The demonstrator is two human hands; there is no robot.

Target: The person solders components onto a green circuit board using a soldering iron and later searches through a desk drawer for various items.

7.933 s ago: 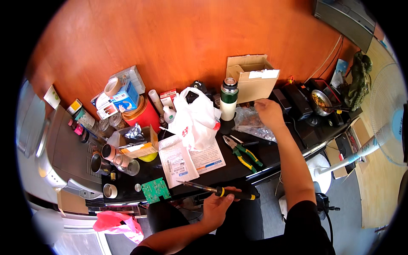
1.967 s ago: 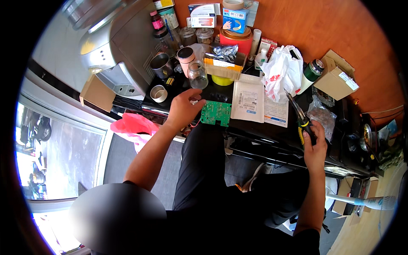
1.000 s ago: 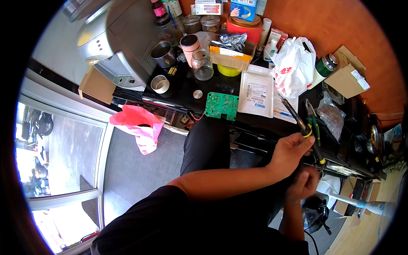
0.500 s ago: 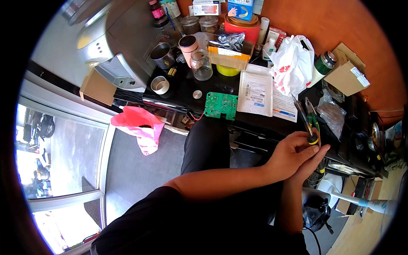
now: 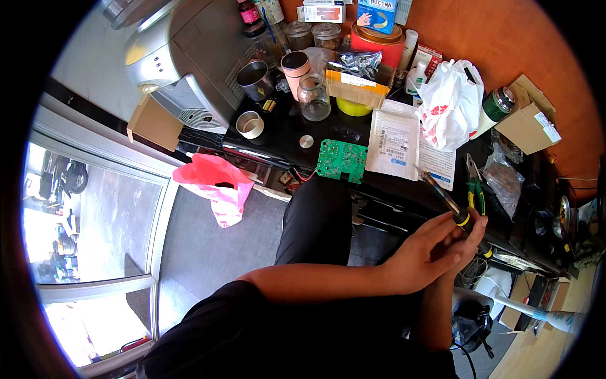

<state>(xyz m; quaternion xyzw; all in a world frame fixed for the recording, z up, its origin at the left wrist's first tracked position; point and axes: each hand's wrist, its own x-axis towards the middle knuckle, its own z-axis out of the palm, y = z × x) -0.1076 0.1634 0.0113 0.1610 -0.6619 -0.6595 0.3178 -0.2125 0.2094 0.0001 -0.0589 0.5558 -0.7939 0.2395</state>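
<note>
Both my hands are together at the right, near the desk's front edge. A soldering iron (image 5: 445, 197) with a yellow-and-black handle runs through them, its metal tip pointing up and left over the papers. My right hand (image 5: 468, 245) is closed around the handle. Against it lies my left hand (image 5: 416, 256), its fingers curled in at the handle and partly hidden. Just beyond the fingers, pliers (image 5: 475, 186) with green-and-yellow handles lie on the desk. A green circuit board (image 5: 342, 161) with a red wire rests at the desk edge above my knee.
A padded white envelope (image 5: 392, 140), a white plastic bag (image 5: 451, 104) and a clear bag (image 5: 503, 177) lie on the black desk. Further back stand a glass jar (image 5: 314, 98) and metal cup (image 5: 250, 125). A pink bag (image 5: 221, 189) hangs at the left, beside a coffee machine (image 5: 189, 69).
The soldering iron has tilted further left, its tip now lower, over the papers. My hands have shifted slightly down and turned about the handle. The whole view has moved a little.
</note>
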